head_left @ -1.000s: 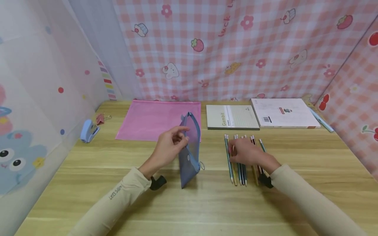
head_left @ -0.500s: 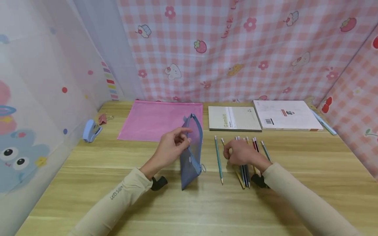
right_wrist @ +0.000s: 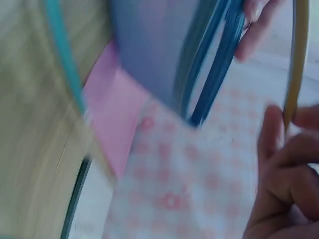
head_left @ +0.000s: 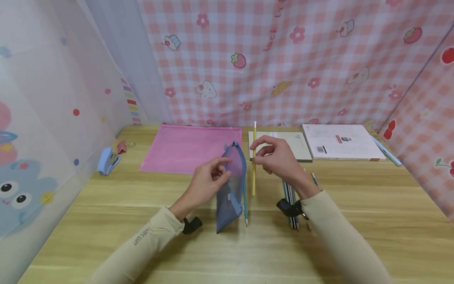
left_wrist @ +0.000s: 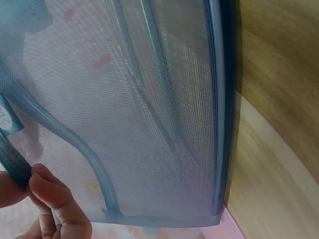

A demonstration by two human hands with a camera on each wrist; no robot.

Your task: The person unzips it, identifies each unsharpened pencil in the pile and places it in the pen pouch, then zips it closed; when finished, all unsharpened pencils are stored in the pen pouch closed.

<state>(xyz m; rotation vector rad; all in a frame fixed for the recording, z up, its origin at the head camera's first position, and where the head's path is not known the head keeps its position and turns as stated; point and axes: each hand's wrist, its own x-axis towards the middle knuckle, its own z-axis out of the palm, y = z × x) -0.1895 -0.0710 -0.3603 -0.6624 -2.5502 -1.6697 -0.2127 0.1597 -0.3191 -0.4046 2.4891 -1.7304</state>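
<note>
A blue mesh zip pouch stands on edge on the table, its zipped mouth parted. My left hand pinches the rim of that mouth between thumb and finger, as the left wrist view also shows. Just right of the pouch, my right hand pinches a yellow pencil, held nearly upright with its eraser end up. A teal pencil lies on the table along the pouch's right side. Several more pencils lie under my right wrist, partly hidden. Through the mesh in the left wrist view, slim dark lines show.
Behind the pouch lies a pink zip folder. A notebook and a white book are at the back right, with a light-blue pen-like item beside them. A blue stapler and a pink binder clip are at left.
My right hand has lifted the yellow pencil from the group and carried it up and left to the pouch. The teal pencil now lies closer to the pouch. My left hand keeps its grip.
</note>
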